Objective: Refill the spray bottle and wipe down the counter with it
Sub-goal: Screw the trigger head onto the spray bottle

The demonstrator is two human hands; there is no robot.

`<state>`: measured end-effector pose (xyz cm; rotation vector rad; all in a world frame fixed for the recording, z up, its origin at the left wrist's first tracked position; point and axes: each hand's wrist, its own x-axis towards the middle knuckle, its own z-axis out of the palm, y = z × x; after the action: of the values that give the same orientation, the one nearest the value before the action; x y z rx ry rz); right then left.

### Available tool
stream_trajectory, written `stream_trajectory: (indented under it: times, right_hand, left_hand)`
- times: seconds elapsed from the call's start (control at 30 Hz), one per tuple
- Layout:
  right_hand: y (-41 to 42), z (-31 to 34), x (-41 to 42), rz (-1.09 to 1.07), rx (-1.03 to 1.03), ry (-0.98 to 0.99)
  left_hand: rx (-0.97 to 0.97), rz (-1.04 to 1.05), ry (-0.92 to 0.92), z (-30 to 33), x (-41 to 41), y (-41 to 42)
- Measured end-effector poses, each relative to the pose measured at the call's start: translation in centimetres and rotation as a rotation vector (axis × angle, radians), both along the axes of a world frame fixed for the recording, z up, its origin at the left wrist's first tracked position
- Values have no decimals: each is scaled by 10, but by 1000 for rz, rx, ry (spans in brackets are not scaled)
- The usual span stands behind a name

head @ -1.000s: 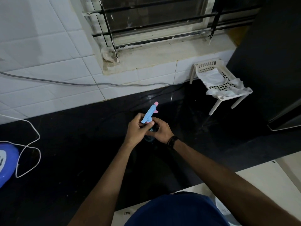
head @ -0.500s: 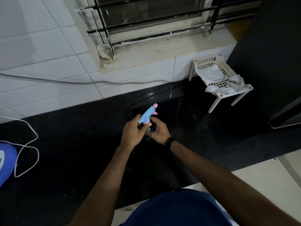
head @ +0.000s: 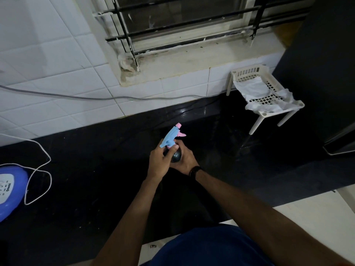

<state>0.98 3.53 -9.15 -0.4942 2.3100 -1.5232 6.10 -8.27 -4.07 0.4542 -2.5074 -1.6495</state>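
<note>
Standing over black bench (head: 80, 189), spray bottle (head: 175, 155) upright at its middle. Right hand (head: 185, 160) gripping dark body; left hand (head: 160, 163) pinching collar under blue-pink spray head (head: 171, 137). Likely working head on or off for refill; next needing firm twist, bottle steadied.

The dark surface (head: 86, 189) lies open on both sides of the hands and toward the wall. Obstacles: a white rack (head: 263, 96) with a cloth (head: 251, 88) at the back right, against a dark cabinet (head: 322, 73); a blue appliance (head: 9, 189) at the left edge, its white cord (head: 41, 169) looped just beside it.
</note>
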Motion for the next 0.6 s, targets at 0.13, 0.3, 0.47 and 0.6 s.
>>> stream_trajectory:
  times: [0.13,0.3,0.47,0.6]
  right_hand:
    - [0,1,-2,8,0,-10]
    - [1,0,-10,31,5,-30]
    - [8,7,-15,26,-4,-76]
    - [3,28,-15,1,-74,-74]
  left_hand:
    - [-22,-38,20,3,-1,-1]
    - [33,-83,-1,12,-7,-6]
    - [128,-99,3,22,-13,-8]
    - [195,-36,70,35,-17,3]
